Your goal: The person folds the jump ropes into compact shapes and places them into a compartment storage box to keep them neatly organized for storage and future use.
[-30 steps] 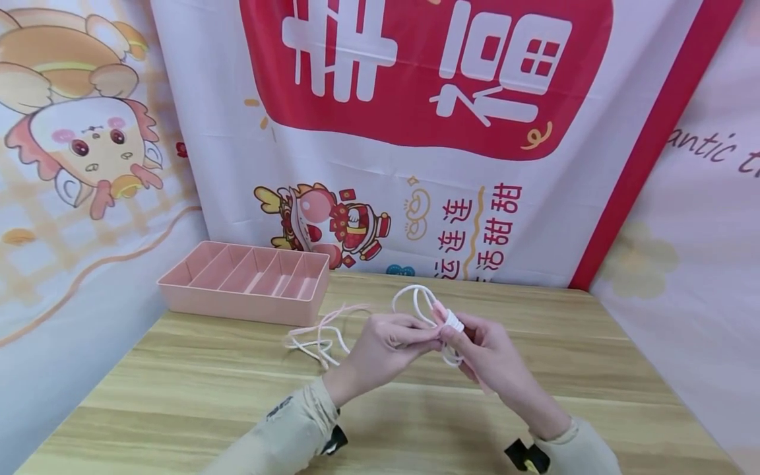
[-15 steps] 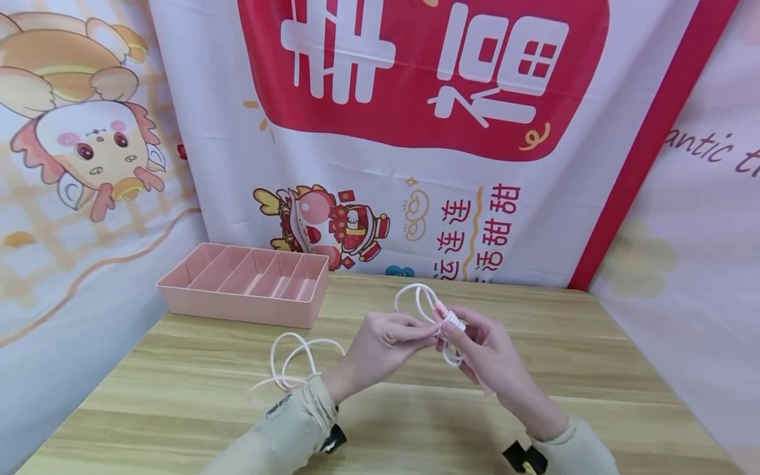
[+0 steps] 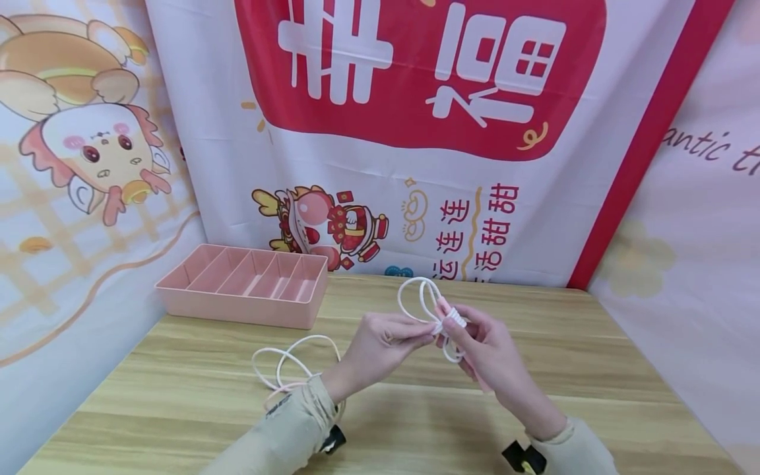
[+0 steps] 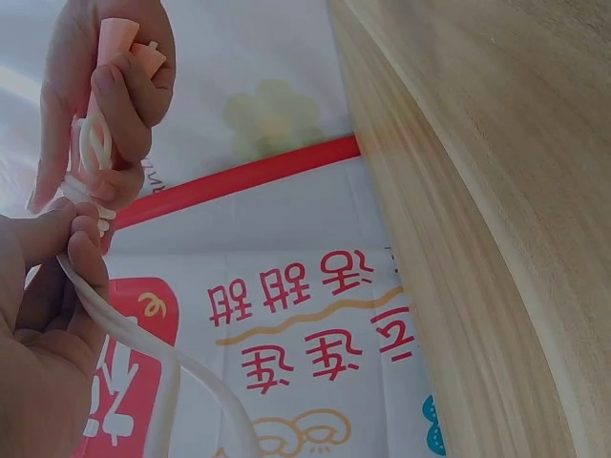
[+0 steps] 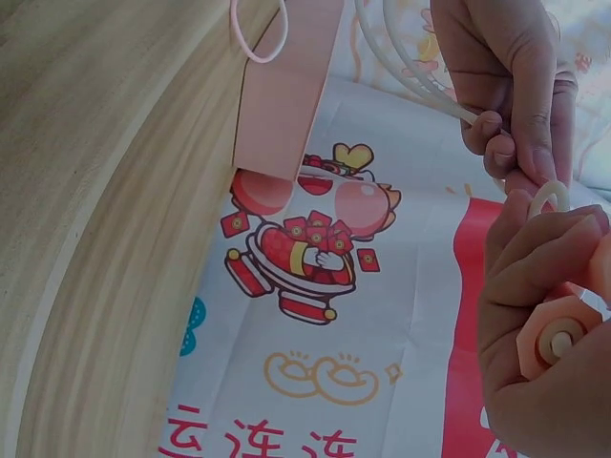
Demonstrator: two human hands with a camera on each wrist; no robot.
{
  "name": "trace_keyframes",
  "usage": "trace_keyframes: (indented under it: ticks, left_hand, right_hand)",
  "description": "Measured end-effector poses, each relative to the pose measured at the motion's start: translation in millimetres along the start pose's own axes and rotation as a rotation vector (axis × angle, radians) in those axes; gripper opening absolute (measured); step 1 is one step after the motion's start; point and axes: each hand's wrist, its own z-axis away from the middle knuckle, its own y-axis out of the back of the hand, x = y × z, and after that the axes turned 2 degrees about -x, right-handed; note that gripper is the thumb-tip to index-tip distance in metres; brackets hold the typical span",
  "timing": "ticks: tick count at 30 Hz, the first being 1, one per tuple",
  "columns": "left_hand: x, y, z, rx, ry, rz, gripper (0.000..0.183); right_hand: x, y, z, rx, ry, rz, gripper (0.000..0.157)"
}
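Fingers of the right hand (image 3: 483, 343) curl round a bundle of white and pale pink cord (image 3: 449, 321), wound in loops about a small pink plastic piece (image 5: 554, 342), held in the air above the light wooden table (image 3: 594, 356). The left hand (image 3: 382, 343) pinches the same cord between thumb and fingertips (image 4: 81, 229) right beside the bundle. From there the slack runs down to loose loops of cord (image 3: 291, 363) lying on the table by the left sleeve. The step in hand looks like winding the cord; the next turn probably calls for feeding slack while the right hand keeps the wraps tight. How many wraps sit on the bundle is hidden by the fingers, and the pink piece's shape is hard to make out. A pink plastic divided tray (image 3: 246, 300) stands well apart, at the back left.
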Motion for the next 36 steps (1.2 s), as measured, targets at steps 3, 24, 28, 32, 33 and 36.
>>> trace_keyframes:
  ticks: [3,24,28,32,33,36]
  left_hand:
    - [-0.5,0.1,-0.2,-0.005,-0.01,0.002,0.019]
    - [5.1,3.8,-3.6,0.023,-0.063,-0.016,0.019]
    - [6.9,4.3,-4.6,0.013,-0.092,-0.012,0.02]
    - [9.0,5.7,-5.8,-0.007,-0.09,0.025,0.02]
    - [10.1,6.4,-6.3,-0.011,-0.082,0.036,0.019]
    - [15.7,9.1,-8.5,-0.022,-0.044,0.091,0.018]
  right_hand:
    - [0.7,-0.3,-0.6,-0.007,0.015,0.001,0.039]
    - [-3.7,-0.9,1.0,0.035,0.005,-0.043,0.042]
    - [-6.1,0.1,1.6,0.035,0.008,-0.076,0.042]
    - [-6.5,1.5,2.2,0.025,0.024,-0.094,0.042]
    - [-7.0,1.9,2.7,0.026,0.027,-0.09,0.042]
    - [-8.9,3.3,4.2,0.02,0.038,-0.081,0.042]
